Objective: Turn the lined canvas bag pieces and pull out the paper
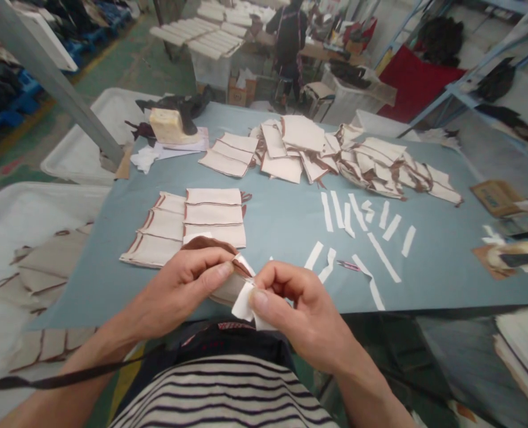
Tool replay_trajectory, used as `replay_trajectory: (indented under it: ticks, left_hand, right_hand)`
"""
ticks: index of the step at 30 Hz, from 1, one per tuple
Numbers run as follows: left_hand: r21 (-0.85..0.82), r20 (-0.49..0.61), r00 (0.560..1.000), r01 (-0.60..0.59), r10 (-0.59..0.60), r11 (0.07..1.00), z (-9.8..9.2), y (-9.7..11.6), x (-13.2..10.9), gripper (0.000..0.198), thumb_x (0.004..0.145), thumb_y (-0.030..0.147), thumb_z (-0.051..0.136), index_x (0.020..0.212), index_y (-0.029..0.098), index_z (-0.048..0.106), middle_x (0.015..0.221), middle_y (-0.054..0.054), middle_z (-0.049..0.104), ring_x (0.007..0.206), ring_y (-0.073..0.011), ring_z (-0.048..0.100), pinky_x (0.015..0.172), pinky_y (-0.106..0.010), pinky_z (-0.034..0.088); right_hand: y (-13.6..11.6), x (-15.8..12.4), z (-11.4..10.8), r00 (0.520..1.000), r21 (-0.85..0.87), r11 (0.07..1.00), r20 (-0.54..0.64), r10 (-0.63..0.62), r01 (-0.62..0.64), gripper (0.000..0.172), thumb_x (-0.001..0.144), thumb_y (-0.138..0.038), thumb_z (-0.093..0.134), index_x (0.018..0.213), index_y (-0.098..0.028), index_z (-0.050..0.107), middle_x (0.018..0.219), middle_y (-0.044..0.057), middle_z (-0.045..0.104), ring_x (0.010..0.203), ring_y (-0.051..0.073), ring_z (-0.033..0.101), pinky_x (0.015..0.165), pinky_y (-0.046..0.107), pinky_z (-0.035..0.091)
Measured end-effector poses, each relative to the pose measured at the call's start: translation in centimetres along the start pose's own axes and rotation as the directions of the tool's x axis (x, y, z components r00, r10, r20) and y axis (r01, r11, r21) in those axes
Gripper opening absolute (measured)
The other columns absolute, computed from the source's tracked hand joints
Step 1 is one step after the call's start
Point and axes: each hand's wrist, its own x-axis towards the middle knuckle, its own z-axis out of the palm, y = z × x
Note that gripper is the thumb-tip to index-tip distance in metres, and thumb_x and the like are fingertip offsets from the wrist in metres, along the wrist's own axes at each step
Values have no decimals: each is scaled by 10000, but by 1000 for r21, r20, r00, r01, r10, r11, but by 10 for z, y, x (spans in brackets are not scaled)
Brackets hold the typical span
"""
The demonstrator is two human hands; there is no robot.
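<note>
My left hand (187,285) pinches the brown edge of a beige fabric piece (230,287) near the front of the table. Close beside it, my right hand (290,303) grips a white strip (244,302) between thumb and fingers, at the same brown edge. Whether the strip is stuck to the edge I cannot tell. Beyond my left hand lie flat beige panels with brown trim (214,215), side by side. To the right, several loose white strips (383,257) are scattered on the table, with a small pink thread snipper (348,266) among them.
A heap of beige panels (303,134) covers the back of the blue-green table (285,220). A yellowish block (166,126) sits at the back left. White bins (63,193) stand left of the table. Farther off, a person (289,41) is at another table.
</note>
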Motion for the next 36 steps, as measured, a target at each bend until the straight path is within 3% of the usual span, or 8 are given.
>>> replay_trajectory:
  ticks: [4,6,13,22,26,30,34,36]
  left_hand:
    - [-24,-71,997,-3,1,1000,-4,-2,9,319,963,381,586,843,222,836,790,-8,800,698,-184,690,635,-226,506]
    - [-32,-135,991,7,-11,999,-7,-4,13,341,960,405,591,811,216,833,750,9,788,666,-172,672,608,-210,492]
    - [72,-258,966,-7,25,997,-10,-5,17,332,1004,378,594,901,183,841,779,53,790,729,-157,664,655,-176,467]
    - [263,-353,933,27,71,964,-11,-16,20,385,967,444,531,869,189,802,818,3,778,740,-198,639,729,-257,483]
    - [257,-329,941,8,80,966,-10,-18,19,396,981,447,503,831,197,772,762,5,751,704,-196,633,684,-264,476]
    - [271,-336,934,-25,119,962,-4,-23,12,390,1012,432,495,795,200,723,762,-1,742,692,-184,642,661,-269,463]
    - [283,-330,936,-29,125,959,5,-20,5,410,977,481,605,1225,173,714,679,44,663,604,-174,595,605,-267,447]
    - [226,-258,963,-19,79,974,10,-14,6,447,961,484,642,1282,176,690,590,88,563,513,-152,508,532,-253,394]
  right_hand:
    - [-11,-14,-18,948,-156,940,-44,-314,304,177,975,-326,719,833,-226,684,1056,61,753,972,208,701,803,309,565]
    - [-10,-12,-25,896,-248,890,-135,-424,383,89,964,-256,729,876,-248,716,1239,57,764,1195,236,687,997,366,553]
    - [21,35,-26,901,160,940,-370,-224,300,217,885,-438,733,874,-227,684,864,30,747,808,191,669,742,307,556]
    - [23,50,-7,938,415,887,-343,-52,201,289,753,-443,840,822,-201,698,657,-41,612,572,106,515,573,220,475]
    - [27,49,-4,955,412,897,-296,-34,160,302,777,-455,854,849,-199,712,663,-41,620,551,98,497,521,206,426]
    - [28,52,-3,908,319,903,-388,-154,290,228,846,-403,823,900,-202,732,790,-9,716,697,123,605,665,225,505]
    - [27,63,-1,833,197,893,-483,-271,405,173,891,-368,772,913,-203,727,849,0,734,766,137,629,731,248,529]
    - [28,70,0,798,140,889,-517,-309,435,161,896,-358,759,916,-202,726,829,-4,722,769,142,636,724,252,529]
